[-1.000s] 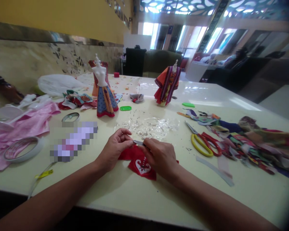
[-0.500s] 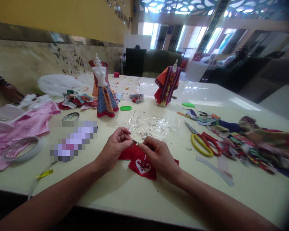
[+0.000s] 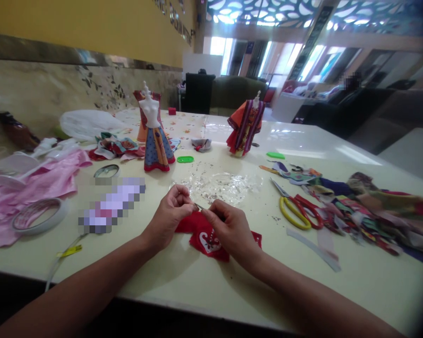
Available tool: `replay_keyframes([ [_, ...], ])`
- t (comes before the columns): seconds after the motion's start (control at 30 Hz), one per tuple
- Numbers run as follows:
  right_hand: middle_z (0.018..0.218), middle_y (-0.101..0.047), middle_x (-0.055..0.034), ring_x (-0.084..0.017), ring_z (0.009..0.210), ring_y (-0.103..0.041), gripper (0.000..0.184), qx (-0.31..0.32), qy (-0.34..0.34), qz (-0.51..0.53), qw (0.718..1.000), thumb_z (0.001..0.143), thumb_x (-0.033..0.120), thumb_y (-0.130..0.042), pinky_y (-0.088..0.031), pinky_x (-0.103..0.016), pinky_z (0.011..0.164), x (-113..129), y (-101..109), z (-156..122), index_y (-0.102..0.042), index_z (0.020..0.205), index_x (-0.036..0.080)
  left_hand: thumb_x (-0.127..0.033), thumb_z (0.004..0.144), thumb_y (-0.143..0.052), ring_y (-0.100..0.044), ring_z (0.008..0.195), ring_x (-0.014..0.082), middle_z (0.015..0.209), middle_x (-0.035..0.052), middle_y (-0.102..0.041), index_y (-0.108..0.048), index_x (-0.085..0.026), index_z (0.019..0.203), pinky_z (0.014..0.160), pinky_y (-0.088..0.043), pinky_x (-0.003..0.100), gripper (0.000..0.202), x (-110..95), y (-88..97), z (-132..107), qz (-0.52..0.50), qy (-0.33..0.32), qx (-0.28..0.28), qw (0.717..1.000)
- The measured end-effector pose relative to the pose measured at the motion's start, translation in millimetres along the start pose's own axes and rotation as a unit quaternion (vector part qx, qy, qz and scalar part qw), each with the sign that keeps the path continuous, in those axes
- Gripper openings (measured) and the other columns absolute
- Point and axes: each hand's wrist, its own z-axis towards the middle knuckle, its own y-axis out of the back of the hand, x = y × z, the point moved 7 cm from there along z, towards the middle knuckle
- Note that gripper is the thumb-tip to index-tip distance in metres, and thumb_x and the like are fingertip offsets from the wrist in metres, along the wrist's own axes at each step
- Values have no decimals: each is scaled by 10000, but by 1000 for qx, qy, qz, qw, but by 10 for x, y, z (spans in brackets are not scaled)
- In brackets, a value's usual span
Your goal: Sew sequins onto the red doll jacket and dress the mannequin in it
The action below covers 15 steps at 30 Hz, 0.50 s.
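Observation:
My left hand (image 3: 169,218) and my right hand (image 3: 231,230) meet just above a piece of red cloth (image 3: 193,225) with a white heart motif (image 3: 210,243). Between their fingertips is a small metal needle (image 3: 198,206), partly hidden by my fingers. Its thin end points toward my left hand. The red cloth lies flat on the cream table (image 3: 197,291), and my right hand covers part of it.
Behind my hands lies a clear plastic sheet (image 3: 222,188) scattered with sequins. Yellow-and-red-handled scissors (image 3: 295,212) and a heap of fabric scraps (image 3: 366,211) are to the right. Pink fabric (image 3: 38,185), a tape roll (image 3: 38,216) and dressed mannequins (image 3: 157,145) stand left and beyond.
My hands stay together over the red cloth with only small finger shifts. The whole view has tilted slightly as my head moved.

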Motion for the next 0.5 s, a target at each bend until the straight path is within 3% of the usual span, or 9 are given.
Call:
replay_keyframes([
  [0.37,556,-476,32,-111,548,-404,291,-6,3,-15,1000,861,378,-568,-303,-248,536,-12,7,31,-473,644,209,-86,683,-669,-486,648,67,725,-68,-524,-469,-212,884,632,-394,168,310,-24,-8,-9,3,-23,0,1000],
  [0.5,561,-468,38,-108,553,-400,281,-3,10,-9,1000,867,369,-562,-301,-248,546,-29,11,47,-470,655,209,-108,727,-636,-522,694,84,737,-50,-557,-495,-202,877,686,-426,187,226,-13,-20,-7,-21,-29,12,999],
])
